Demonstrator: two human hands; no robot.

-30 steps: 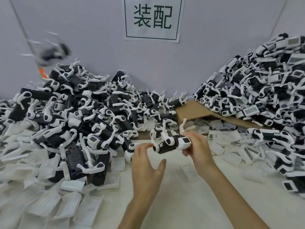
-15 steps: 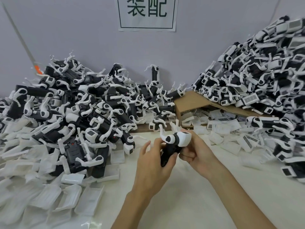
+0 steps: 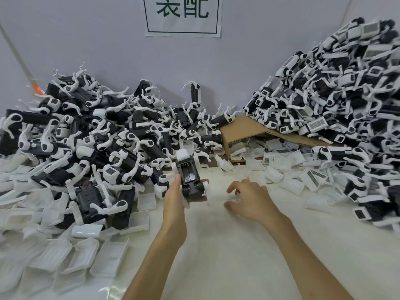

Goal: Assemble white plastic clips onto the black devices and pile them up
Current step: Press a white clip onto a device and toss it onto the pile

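Left hand grips a black device, underside up, near the left pile — ready for a clip, I'd guess; right hand is empty, fingers spread just over the table, probably after the loose white clips nearby.

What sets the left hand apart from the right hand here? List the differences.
The left hand grips a black device; the right hand holds nothing. The left hand's fingers curl round the device; the right hand's are loosely spread, palm down. The left hand is beside the left pile; the right hand hovers over bare table. Both are bare and reach forward.
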